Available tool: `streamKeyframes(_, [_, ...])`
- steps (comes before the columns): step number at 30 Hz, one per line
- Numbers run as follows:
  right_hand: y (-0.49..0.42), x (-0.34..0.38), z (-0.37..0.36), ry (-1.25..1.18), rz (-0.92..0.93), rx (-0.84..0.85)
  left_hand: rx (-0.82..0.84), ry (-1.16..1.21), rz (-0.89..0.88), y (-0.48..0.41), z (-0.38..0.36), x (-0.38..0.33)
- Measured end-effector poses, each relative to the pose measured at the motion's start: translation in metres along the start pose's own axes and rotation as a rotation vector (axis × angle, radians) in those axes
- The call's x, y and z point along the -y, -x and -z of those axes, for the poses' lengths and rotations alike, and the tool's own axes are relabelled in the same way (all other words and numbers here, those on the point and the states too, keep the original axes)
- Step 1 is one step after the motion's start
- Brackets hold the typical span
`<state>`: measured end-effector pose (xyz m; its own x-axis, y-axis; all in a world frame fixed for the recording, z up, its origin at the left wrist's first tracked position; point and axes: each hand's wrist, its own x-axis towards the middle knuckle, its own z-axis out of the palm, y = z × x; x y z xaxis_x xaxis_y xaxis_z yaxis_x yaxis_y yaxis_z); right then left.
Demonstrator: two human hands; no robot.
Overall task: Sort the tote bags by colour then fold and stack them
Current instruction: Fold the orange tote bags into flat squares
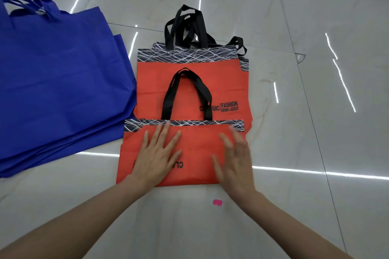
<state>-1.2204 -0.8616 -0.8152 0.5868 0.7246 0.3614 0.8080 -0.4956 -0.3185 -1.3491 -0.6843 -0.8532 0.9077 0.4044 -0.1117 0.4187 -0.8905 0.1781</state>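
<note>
here both hands, left (156,156) and right (235,160), lie flat, apart, on the folded red bag (195,149).

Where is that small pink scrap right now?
In the head view, the small pink scrap lies on the glossy white tile floor, just below the near edge of the folded orange fabric tote bag, close to the wrist of the right hand.

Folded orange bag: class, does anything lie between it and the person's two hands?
Nothing visible does. The left hand lies flat on the folded orange bag; the right hand, motion-blurred, is over its right side, contact unclear.
</note>
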Motion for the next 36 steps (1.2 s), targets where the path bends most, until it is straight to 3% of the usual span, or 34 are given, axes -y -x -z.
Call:
streamKeyframes(3, [-0.002, 0.028, -0.029, -0.017, 0.225, 0.224, -0.023, 0.015, -0.025, -0.001, -0.003, 0.005])
streamKeyframes(7, [-0.004, 0.026, -0.06, 0.09, 0.159, 0.441, -0.057, 0.033, -0.01, -0.001, -0.003, 0.002])
streamKeyframes(12, [-0.001, 0.019, -0.059, 0.148, 0.125, 0.462, -0.081, 0.03, -0.033, 0.023, -0.006, 0.009])
streamKeyframes(18, [0.009, -0.035, -0.031, 0.232, -0.158, 0.425, -0.051, 0.021, 0.116, 0.025, -0.005, 0.013])
streamKeyframes(24, [-0.005, -0.034, -0.023, 0.257, -0.158, 0.392, -0.051, 0.039, 0.117, 0.026, -0.002, 0.014])
streamKeyframes(28, [-0.07, -0.021, -0.026, -0.029, -0.272, 0.231, -0.038, 0.043, 0.047, 0.024, 0.01, 0.026])
streamKeyframes(31, [-0.12, -0.01, -0.039, -0.185, -0.391, 0.372, -0.067, 0.039, -0.003, 0.016, 0.023, 0.046])
streamKeyframes(36, [-0.172, -0.003, -0.055, -0.414, -0.584, 0.45, -0.035, 0.044, -0.024, -0.005, 0.023, 0.053])
